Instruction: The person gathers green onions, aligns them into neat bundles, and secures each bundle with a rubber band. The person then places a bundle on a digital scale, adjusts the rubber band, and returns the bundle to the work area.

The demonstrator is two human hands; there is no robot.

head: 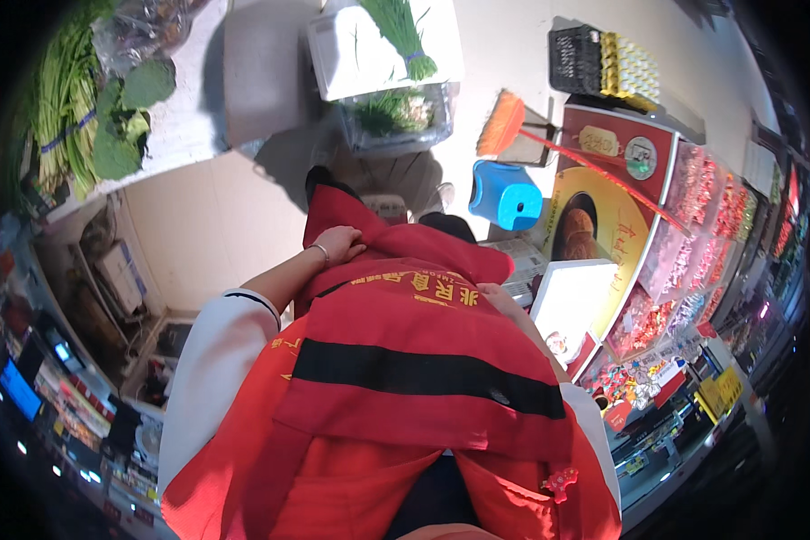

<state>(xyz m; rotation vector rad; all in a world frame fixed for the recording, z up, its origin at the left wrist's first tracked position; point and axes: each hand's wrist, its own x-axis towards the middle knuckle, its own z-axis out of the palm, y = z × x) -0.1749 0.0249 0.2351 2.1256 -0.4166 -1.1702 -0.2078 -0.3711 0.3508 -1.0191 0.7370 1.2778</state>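
Note:
A red apron [405,310] with a black band and yellow lettering covers my front. At its left side, my left hand [339,245], with a bracelet at the wrist, has its fingers curled on the bunched red cloth. My right hand [494,294] lies against the apron's right side, its fingers mostly hidden by the cloth. Beyond the apron, a bundle of long green stalks [405,40] lies on a white foam box lid [337,57]. Under the lid, a clear plastic-lined box [395,121] holds more greens.
Leafy greens [67,128] tied with a band lie on a white counter [189,128] at left. Right of my feet are a blue plastic stool [506,196], a red-handled broom [503,125], a black crate [574,61] and a display stand [614,223] beside bins of wrapped sweets [692,236].

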